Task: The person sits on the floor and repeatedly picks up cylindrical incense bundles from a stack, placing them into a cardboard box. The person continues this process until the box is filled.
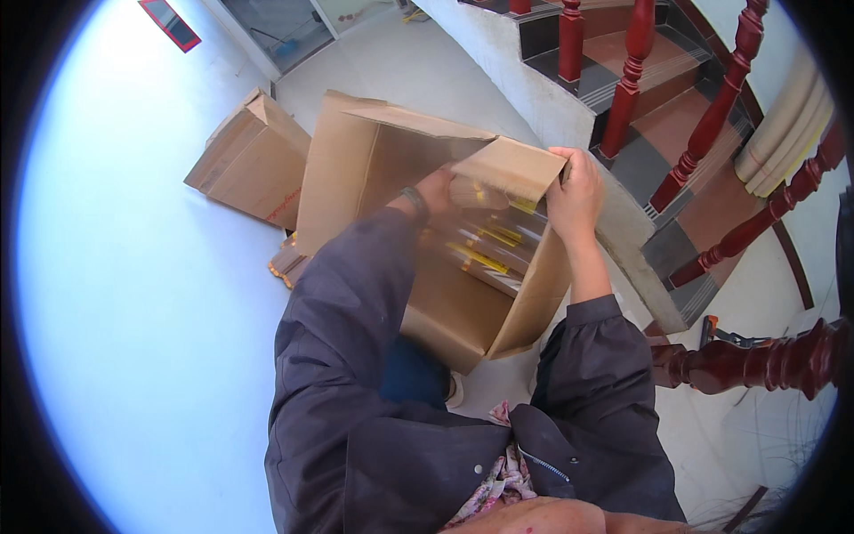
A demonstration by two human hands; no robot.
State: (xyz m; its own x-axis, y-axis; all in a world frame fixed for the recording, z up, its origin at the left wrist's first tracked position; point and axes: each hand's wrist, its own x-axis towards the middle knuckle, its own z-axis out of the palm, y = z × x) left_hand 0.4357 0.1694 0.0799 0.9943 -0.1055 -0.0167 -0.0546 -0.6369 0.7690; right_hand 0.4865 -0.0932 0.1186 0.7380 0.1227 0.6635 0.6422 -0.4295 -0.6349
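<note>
Before me stands an open cardboard box [460, 327], tilted, with its flaps up. My right hand [577, 190] grips the upper right corner of the box, at a raised flap [514, 163]. My left hand [437, 193], blurred, reaches inside and is closed against a brown bundle [477, 193]; the flap hides part of its fingers. Below it, several long brown packs [494, 250] in clear wrap with yellow bands lie side by side against the box's right wall. The brown bundle sits at an angle to them, its end turned up towards me.
A second cardboard box [250, 160] with red writing stands behind on the left. Between the boxes, brown bundles [288, 259] with orange-yellow ends lie on the floor. On the right rise a tiled staircase [674, 127] and red balusters [630, 80]. Beige rolls [787, 127] lean against the wall.
</note>
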